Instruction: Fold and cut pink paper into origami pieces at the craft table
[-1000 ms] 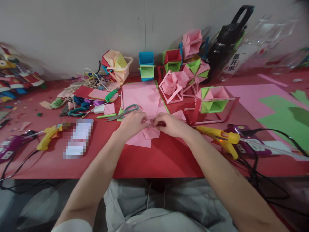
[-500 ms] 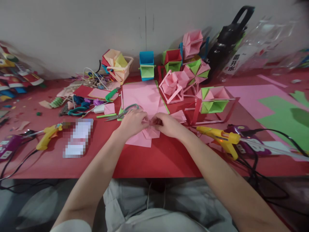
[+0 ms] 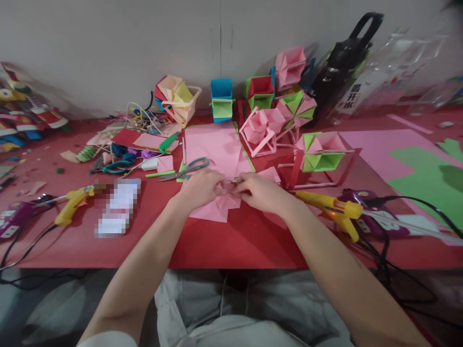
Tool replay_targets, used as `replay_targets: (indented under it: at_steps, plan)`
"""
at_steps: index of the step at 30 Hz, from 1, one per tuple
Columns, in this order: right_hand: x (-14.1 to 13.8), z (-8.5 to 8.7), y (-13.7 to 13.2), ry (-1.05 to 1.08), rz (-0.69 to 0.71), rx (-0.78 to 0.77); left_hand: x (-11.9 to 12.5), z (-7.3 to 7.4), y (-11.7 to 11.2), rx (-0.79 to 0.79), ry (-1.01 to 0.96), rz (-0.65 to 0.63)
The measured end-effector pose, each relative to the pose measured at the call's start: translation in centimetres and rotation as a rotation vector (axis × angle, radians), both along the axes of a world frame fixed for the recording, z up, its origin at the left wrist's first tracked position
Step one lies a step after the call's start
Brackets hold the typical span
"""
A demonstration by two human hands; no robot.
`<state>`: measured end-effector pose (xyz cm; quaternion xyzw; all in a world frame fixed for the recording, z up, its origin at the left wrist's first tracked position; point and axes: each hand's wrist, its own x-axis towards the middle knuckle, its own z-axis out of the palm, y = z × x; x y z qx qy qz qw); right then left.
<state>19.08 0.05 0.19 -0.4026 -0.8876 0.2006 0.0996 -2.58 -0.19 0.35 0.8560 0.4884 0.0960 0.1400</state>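
Both my hands meet over a small folded pink paper piece [image 3: 226,200] on the red table [image 3: 224,241]. My left hand [image 3: 200,188] pinches its left side with fingers closed. From the right, my right hand [image 3: 258,192] grips the same piece, fingers curled. More pink sheets [image 3: 213,144] lie just behind the hands. Grey-handled scissors [image 3: 188,168] rest right behind my left hand.
Yellow glue guns lie at the right [image 3: 334,209] and left [image 3: 72,202], with cables running off the table edge. Folded paper boxes in pink, green, blue and red [image 3: 285,120] crowd the back. A black jug [image 3: 340,62], large pink and green sheets [image 3: 415,164] and paper scraps [image 3: 126,144] surround them.
Both hands have shifted slightly on the pink piece, working its folds; the paper stays in the same spot. The view has tipped slightly.
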Motion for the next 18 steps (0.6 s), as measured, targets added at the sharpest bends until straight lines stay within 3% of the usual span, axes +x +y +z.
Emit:
replay_targets:
  at_steps: [6, 13, 18]
  plan:
    - [-0.4, 0.7, -0.9, -0.055, 0.049, 0.002, 0.2, 0.1, -0.5, -0.029, -0.026, 0.005]
    - [0.0, 0.8, -0.3, -0.058, -0.112, -0.181, -0.2, 0.3, -0.4, -0.136, -0.069, 0.085]
    - [0.7, 0.8, 0.0, -0.049, -0.149, -0.222, -0.5, 0.5, -0.1, -0.207, -0.086, 0.113]
